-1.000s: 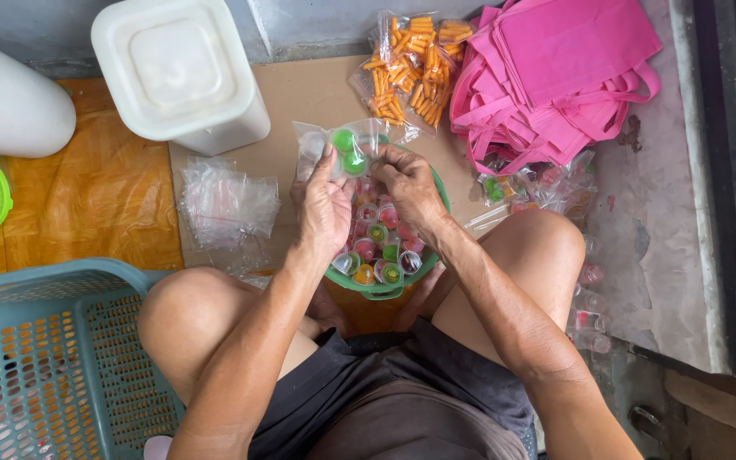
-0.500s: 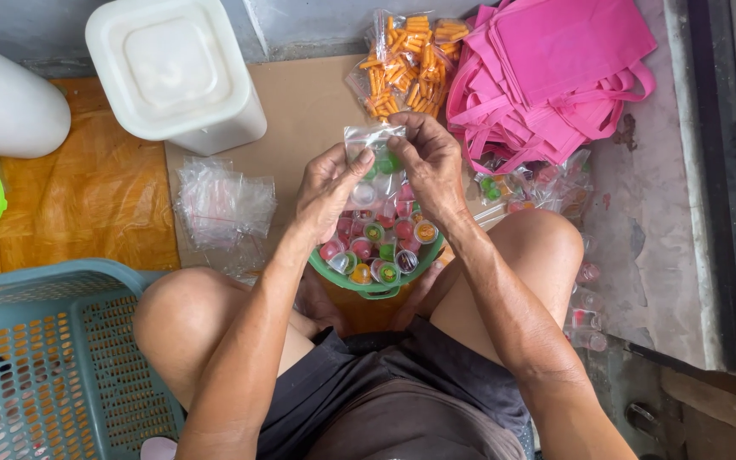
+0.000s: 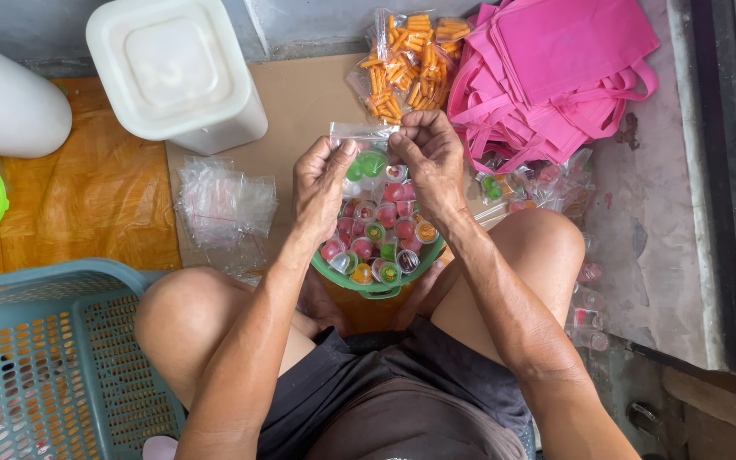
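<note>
Left hand (image 3: 321,179): small clear bag (image 3: 366,158) is pinched at its top left corner.
Right hand (image 3: 429,153): top right corner is pinched.
Bag: held above green bowl (image 3: 366,281) of jelly cups (image 3: 376,230).

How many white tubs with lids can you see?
2: a square white tub at the top, left of the hands, and a round white tub cut off at the left edge. More may sit outside the view.
</note>
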